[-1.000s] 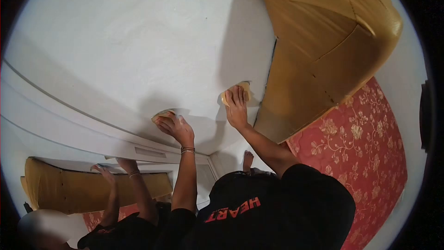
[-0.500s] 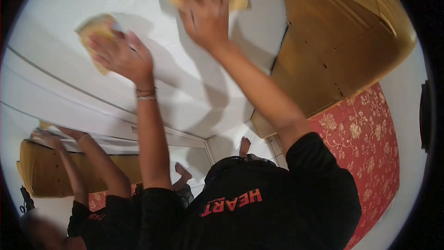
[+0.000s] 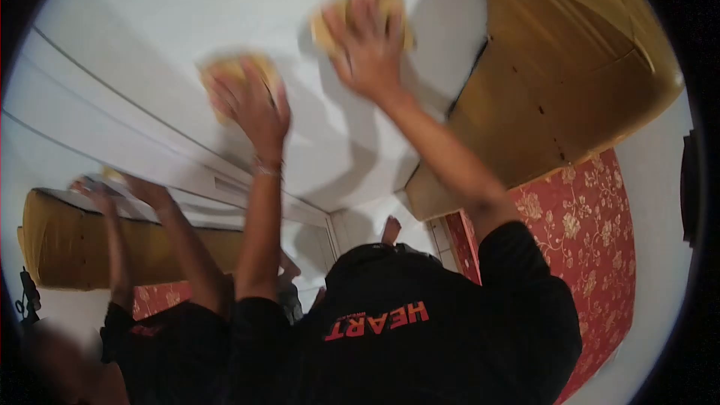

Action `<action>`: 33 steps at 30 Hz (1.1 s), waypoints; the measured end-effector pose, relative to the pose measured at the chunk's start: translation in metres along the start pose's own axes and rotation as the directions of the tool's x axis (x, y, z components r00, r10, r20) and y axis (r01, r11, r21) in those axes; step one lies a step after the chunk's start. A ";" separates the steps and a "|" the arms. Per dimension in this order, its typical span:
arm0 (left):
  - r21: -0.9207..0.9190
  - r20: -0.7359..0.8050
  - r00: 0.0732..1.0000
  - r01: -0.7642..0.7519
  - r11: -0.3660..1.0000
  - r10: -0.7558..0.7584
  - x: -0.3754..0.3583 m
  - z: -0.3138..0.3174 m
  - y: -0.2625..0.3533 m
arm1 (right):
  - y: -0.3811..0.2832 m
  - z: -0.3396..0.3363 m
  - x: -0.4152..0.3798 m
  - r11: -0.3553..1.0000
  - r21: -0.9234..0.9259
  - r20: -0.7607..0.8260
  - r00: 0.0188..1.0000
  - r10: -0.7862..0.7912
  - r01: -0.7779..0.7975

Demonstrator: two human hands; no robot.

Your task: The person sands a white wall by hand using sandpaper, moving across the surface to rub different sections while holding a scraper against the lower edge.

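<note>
White surface (image 3: 172, 15) is spread beneath and around both hands, with soft shadows cast on it beside the forearms. Left hand (image 3: 255, 105) is laid flat with its fingers spread over the left yellow sheet (image 3: 265, 65); the sheet's edges are exposed around the fingers, and the wrist is fitted with thin bracelets (image 3: 268, 168). Right hand (image 3: 371, 52) is positioned to the right of the left hand and farther up the surface; its fingers are likewise extended and splayed across the right yellow sheet (image 3: 322, 34), which is exposed on both sides of the hand. Both sheets are located between the fingers and the white surface. Some blur is noted at the fingers, and the sheet material cannot be determined. To the right of the right hand, a mustard padded panel (image 3: 559, 75) is situated, its dark-lined edge set against the white surface. Below that panel, beside the right forearm, a red floral mattress (image 3: 574, 236) is seen. To the lower left of the left hand, a pale frame strip (image 3: 142, 139) is bordered by a mirror (image 3: 157, 298), in which both arms are reflected. Below the hands, a black shirt (image 3: 450, 345) is marked with red lettering.
</note>
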State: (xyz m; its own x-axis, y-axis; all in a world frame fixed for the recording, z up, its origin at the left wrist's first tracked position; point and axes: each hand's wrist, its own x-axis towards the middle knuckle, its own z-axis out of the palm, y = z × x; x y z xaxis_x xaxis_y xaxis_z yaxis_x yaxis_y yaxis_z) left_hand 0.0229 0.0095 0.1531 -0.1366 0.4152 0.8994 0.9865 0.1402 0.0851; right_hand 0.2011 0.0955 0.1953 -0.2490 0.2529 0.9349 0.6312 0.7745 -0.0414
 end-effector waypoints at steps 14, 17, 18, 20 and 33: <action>0.038 0.262 0.965 0.018 0.999 -0.027 -0.136 0.050 0.005 | -0.028 0.038 -0.148 0.996 0.033 0.386 0.921 0.059 -0.077; 0.046 0.425 0.903 -0.091 0.995 0.063 -0.162 0.042 -0.002 | -0.012 0.034 -0.175 0.996 0.076 0.484 0.875 0.013 -0.057; 0.068 0.478 0.874 -0.135 0.989 0.086 -0.157 0.039 -0.004 | -0.009 0.030 -0.173 0.993 0.108 0.485 0.874 -0.019 -0.038; 0.090 0.439 0.897 -0.096 0.991 0.047 -0.126 0.031 -0.004 | -0.001 0.027 -0.144 0.999 0.039 0.455 0.890 -0.019 0.001; -0.030 -0.329 0.944 -0.046 0.998 0.033 0.082 -0.012 0.010 | -0.009 0.001 0.047 0.998 0.022 -0.163 0.984 0.066 -0.063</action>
State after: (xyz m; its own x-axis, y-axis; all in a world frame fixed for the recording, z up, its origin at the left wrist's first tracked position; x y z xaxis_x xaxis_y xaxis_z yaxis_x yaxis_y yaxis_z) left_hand 0.0225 0.0338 0.2327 -0.0660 0.1006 0.9927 0.9940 0.0939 0.0566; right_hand 0.1831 0.1009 0.2398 -0.0839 0.2055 0.9751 0.6293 0.7696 -0.1081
